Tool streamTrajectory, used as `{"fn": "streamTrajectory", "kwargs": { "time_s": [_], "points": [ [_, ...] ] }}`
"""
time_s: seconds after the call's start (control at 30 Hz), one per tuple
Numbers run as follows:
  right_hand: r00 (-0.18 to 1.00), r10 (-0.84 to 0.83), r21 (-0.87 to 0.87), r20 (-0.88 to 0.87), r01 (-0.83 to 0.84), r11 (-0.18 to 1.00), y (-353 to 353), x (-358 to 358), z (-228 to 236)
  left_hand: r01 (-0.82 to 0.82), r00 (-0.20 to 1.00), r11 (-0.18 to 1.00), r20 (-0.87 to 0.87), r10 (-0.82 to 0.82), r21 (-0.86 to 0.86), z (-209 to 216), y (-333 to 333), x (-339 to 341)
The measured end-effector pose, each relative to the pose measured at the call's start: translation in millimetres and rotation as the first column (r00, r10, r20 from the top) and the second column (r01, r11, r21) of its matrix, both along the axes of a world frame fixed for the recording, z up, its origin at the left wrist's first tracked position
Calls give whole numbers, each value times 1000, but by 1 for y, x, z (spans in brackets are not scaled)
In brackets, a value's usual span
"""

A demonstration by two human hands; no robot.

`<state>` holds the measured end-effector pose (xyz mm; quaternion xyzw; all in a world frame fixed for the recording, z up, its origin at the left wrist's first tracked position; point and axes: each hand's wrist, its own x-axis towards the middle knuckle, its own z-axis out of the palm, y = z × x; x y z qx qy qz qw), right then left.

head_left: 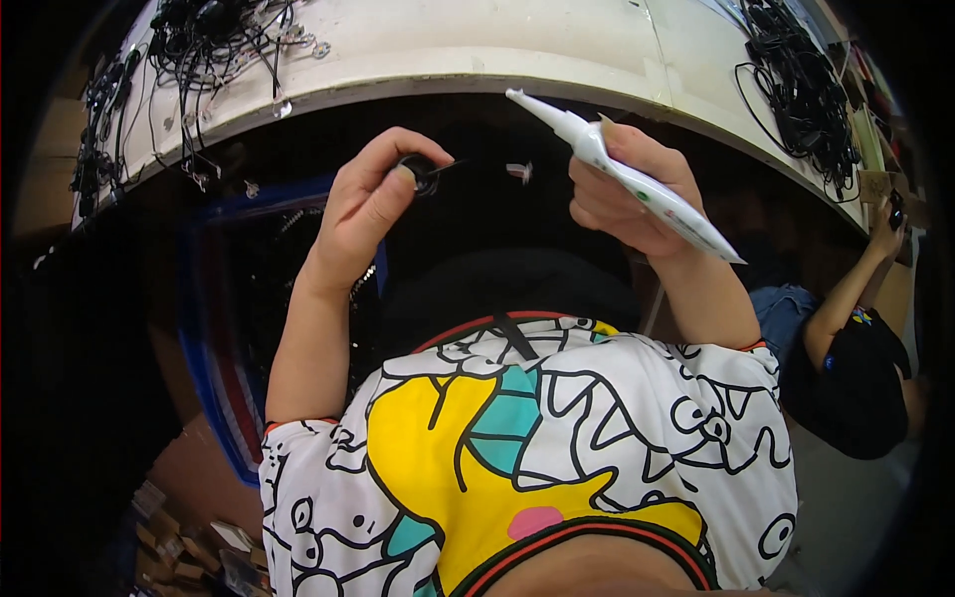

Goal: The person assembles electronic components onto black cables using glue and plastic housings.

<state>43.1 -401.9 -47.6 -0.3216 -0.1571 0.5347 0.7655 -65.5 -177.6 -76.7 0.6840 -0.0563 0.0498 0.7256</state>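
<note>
My left hand (370,194) pinches a small round black part (422,173) between thumb and fingers; its exact kind is hard to make out. A thin dark bit sticks out from it to the right. In my right hand (637,184) is a white squeeze tube (652,194) with a long tapered nozzle (542,111). The nozzle points up and to the left, away from the black part. Between my hands shows a small pale and reddish piece (518,172); whether it hangs from a wire is unclear against the dark background.
A white table (448,62) curves across the far side. Tangled black cables (214,40) hang over its edge at the left, and a bundle of black cables (801,90) lies at the right. A blue-rimmed bin (214,398) stands low left. Another person (856,368) works at the right.
</note>
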Motion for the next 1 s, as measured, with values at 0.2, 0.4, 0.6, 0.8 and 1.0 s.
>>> {"fn": "streamTrajectory", "kwargs": {
  "time_s": [0.2,0.4,0.6,0.8,1.0],
  "points": [
    [964,185,23,-190,-184,983,4,-20,11,-147,988,984,-44,151,97,-2,-7,2],
    [907,258,66,-332,-250,966,13,-22,-3,-67,995,975,-53,81,214,8,-18,-2],
    [914,253,-1,-318,-267,964,19,-29,-3,-88,986,979,-125,112,182,7,-25,-4],
    [930,221,-77,-294,-253,964,20,-31,-6,-92,994,941,-25,106,326,2,-24,-2],
    [943,183,-142,-277,-229,963,21,-32,-9,-110,994,935,20,109,338,-1,-25,-3]
  ]
}}
